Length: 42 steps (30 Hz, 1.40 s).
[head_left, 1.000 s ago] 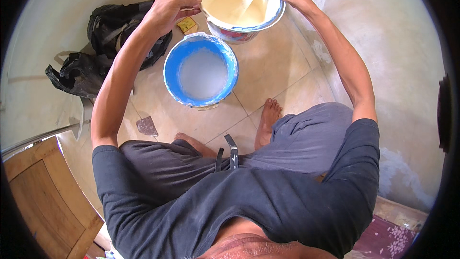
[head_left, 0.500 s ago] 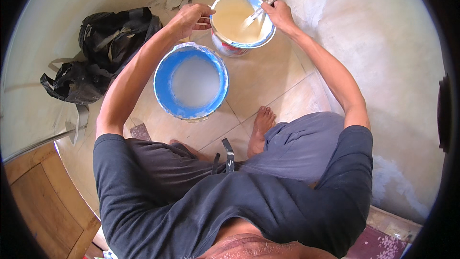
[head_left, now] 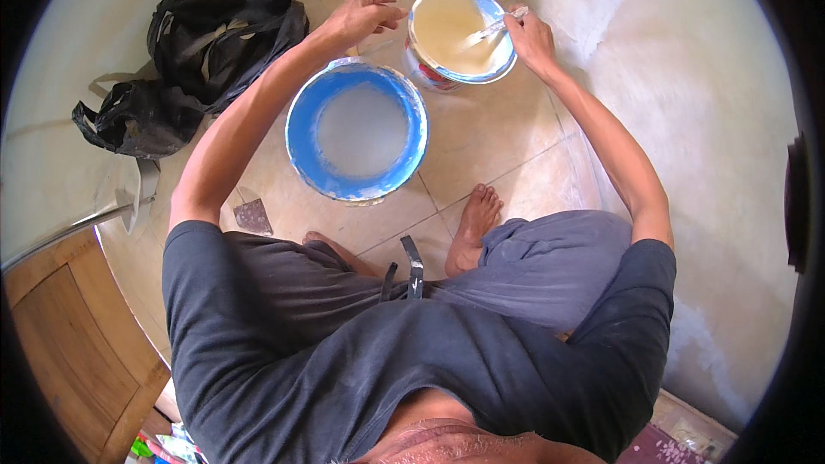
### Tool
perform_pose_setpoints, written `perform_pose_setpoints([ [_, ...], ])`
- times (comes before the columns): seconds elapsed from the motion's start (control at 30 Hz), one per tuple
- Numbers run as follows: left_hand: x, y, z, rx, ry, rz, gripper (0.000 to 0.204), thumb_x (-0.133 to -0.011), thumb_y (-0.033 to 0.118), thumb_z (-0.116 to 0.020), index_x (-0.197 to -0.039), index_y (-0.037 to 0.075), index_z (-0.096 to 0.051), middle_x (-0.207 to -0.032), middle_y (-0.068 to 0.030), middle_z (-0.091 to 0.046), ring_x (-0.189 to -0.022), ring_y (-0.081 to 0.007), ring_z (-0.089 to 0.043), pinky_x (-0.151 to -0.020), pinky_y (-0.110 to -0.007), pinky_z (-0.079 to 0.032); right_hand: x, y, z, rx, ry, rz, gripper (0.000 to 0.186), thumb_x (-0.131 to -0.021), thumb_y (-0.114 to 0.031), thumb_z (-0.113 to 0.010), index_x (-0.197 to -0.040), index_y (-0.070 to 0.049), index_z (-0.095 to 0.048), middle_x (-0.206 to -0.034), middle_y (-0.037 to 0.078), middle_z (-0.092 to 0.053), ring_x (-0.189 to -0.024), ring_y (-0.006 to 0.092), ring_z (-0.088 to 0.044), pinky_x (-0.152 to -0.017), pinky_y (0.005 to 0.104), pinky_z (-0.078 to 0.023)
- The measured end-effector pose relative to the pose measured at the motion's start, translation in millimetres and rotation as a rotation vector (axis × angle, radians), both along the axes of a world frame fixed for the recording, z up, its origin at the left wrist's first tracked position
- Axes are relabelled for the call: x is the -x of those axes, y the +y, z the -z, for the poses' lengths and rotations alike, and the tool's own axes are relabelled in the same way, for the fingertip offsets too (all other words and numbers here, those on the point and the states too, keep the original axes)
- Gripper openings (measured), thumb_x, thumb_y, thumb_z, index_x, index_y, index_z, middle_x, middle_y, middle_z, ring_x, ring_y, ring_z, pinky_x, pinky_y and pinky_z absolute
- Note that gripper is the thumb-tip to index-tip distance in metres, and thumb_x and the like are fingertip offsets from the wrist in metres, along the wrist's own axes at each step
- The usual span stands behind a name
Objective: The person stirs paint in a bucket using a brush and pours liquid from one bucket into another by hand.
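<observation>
Tiled floor (head_left: 507,142) fills the centre of the frame, with a pale wall (head_left: 713,120) along the right. Black bags (head_left: 202,43) lie at upper left, and a wooden door (head_left: 69,335) shows at lower left. The blue bucket (head_left: 357,131) stands at centre, its inside coated whitish. Just above and to its right, at top centre, stands the smaller paint bucket (head_left: 461,33), holding cream paint. The left hand (head_left: 361,17) rests at this bucket's left rim, fingers curled; whether it grips the rim cannot be told. The right hand (head_left: 531,34), at the right rim, is clenched around a stirring stick (head_left: 490,28) whose end dips into the paint. A small scraper (head_left: 253,216) lies on the floor at left.
</observation>
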State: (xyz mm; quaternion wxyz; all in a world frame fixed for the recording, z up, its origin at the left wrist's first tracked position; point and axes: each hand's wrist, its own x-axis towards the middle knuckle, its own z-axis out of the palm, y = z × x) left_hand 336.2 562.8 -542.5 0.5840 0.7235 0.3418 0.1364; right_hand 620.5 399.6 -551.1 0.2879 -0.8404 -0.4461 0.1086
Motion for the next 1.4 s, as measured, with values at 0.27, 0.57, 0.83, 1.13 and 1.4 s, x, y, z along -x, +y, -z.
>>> perform_pose_setpoints([
  [0.27, 98.3, -3.5, -58.8, -0.624, 0.705, 0.409, 0.038, -0.092, 0.030, -0.057, -0.101, -0.006, -0.065, -0.091, -0.0272, -0.067, -0.079, -0.0376, -0.067, -0.075, -0.041, -0.055, 4.2, 4.1, -47.3, 0.002, 0.146, -0.322, 0.032, -0.094, -0.032, -0.057, -0.096, -0.002, -0.069, -0.067, 0.008, -0.065, -0.061, 0.0158, -0.059, -0.062, 0.0305, -0.048],
  [0.57, 161.2, -34.4, -55.7, -0.001, 0.634, 0.255, 0.036, -0.098, 0.030, -0.052, -0.116, -0.002, -0.054, -0.090, -0.0164, -0.067, -0.072, -0.0206, -0.068, -0.062, -0.034, -0.060, 37.3, 6.1, -115.0, -0.039, -0.028, -0.483, 0.026, -0.098, -0.026, -0.057, -0.097, -0.003, -0.069, -0.063, -0.001, -0.056, -0.060, 0.0056, -0.048, -0.056, 0.0251, -0.041],
  [0.83, 176.8, -49.8, -34.0, 0.115, 0.377, 0.054, 0.027, -0.088, 0.023, -0.059, -0.104, 0.001, -0.054, -0.077, -0.0095, -0.062, -0.062, -0.0161, -0.065, -0.057, -0.030, -0.058, 33.2, 19.2, -86.2, -0.005, -0.004, -0.500, 0.026, -0.097, -0.026, -0.056, -0.100, -0.003, -0.068, -0.067, 0.002, -0.061, -0.061, 0.0087, -0.055, -0.057, 0.0260, -0.045],
  [1.13, 149.3, -77.2, -68.0, 0.114, 0.186, -0.044, 0.026, -0.083, 0.017, -0.060, -0.097, -0.005, -0.055, -0.073, -0.0079, -0.060, -0.059, -0.0145, -0.064, -0.053, -0.030, -0.058, 21.6, 14.5, -57.6, 0.003, 0.065, -0.441, 0.035, -0.091, -0.033, -0.054, -0.088, 0.000, -0.065, -0.061, 0.011, -0.055, -0.056, 0.0201, -0.053, -0.056, 0.0369, -0.043],
  [1.4, 144.7, -86.8, -97.6, 0.042, 0.219, -0.107, 0.020, -0.082, 0.014, -0.062, -0.093, -0.001, -0.055, -0.071, -0.0055, -0.061, -0.054, -0.0107, -0.059, -0.049, -0.027, -0.054, 7.7, 19.5, -42.3, 0.028, -0.009, -0.456, 0.033, -0.094, -0.033, -0.056, -0.087, -0.002, -0.065, -0.059, 0.004, -0.054, -0.055, 0.0124, -0.052, -0.054, 0.0314, -0.042],
])
